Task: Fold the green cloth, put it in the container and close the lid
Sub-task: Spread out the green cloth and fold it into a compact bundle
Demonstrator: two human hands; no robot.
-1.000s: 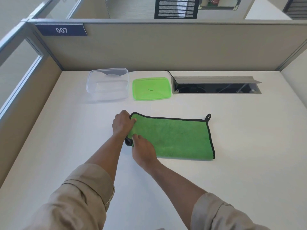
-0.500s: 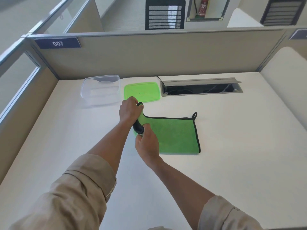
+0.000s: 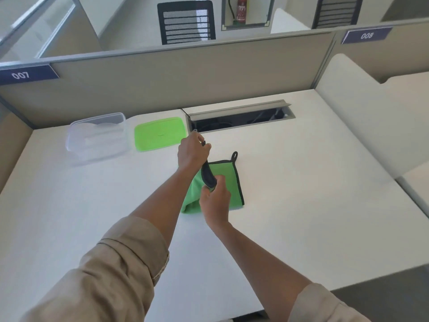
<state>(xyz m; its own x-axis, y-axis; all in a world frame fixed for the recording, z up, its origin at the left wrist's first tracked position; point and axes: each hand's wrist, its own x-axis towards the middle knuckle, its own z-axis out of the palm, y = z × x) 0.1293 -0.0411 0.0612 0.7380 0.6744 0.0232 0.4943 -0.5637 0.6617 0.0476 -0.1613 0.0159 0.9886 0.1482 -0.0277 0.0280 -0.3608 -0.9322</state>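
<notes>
We're in an open-plan office: numbered cubicle partitions (image 3: pixel 185 73) marked 007 and 008, a white worktop (image 3: pixel 301 182) with a cable hatch (image 3: pixel 241 116), mesh chairs (image 3: pixel 186 22) beyond.

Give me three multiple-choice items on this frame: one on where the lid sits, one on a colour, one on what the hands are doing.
1. Where is the lid?
A. On the container
B. Flat on the desk, to the right of the container
C. In the left hand

2. What colour is the cloth's trim?
A. Black
B. White
C. Red

3. What state is the cloth in?
A. Packed in the container
B. Spread fully flat, untouched
C. Partly lifted, one edge held by both hands

Answers:
1. B: the lid lies on the desk beside the open container, not on it.
2. A: a dark border and loop run round the green cloth.
3. C: the left hand and right hand each grip the raised black edge, while the rest lies on the desk.
</notes>
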